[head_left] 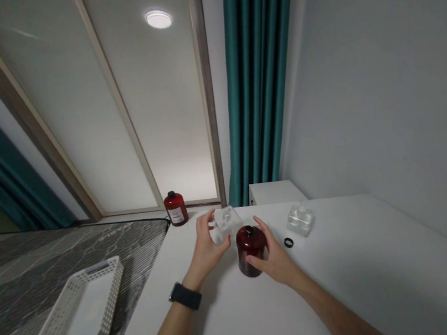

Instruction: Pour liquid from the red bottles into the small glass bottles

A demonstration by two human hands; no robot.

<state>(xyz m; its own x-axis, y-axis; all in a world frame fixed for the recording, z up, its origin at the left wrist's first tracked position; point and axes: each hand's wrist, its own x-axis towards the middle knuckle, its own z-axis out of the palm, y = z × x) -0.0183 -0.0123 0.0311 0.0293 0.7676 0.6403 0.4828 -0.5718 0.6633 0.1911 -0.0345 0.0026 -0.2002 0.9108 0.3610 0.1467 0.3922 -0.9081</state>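
Observation:
My right hand [273, 261] is closed round a dark red, translucent bottle [250, 253], thumb on its near side and fingers at its far right. The bottle stands roughly upright near the middle of the white table, its small round neck facing up with no tall cap on it. My left hand [208, 248], with a black watch on the wrist, has its thumb and fingers at the edges of a clear plastic piece [228, 220] just behind the bottle. What kind of piece this is cannot be made out. A small black ring [288, 242] lies right of my right hand.
Another clear plastic piece [300, 220] lies at the table's back right. A second red bottle [176, 208] with a black cap and white label stands at the back left corner. Left of the white table [263, 324] is a white perforated basket [114, 296]. Teal curtains [260, 72] hang behind.

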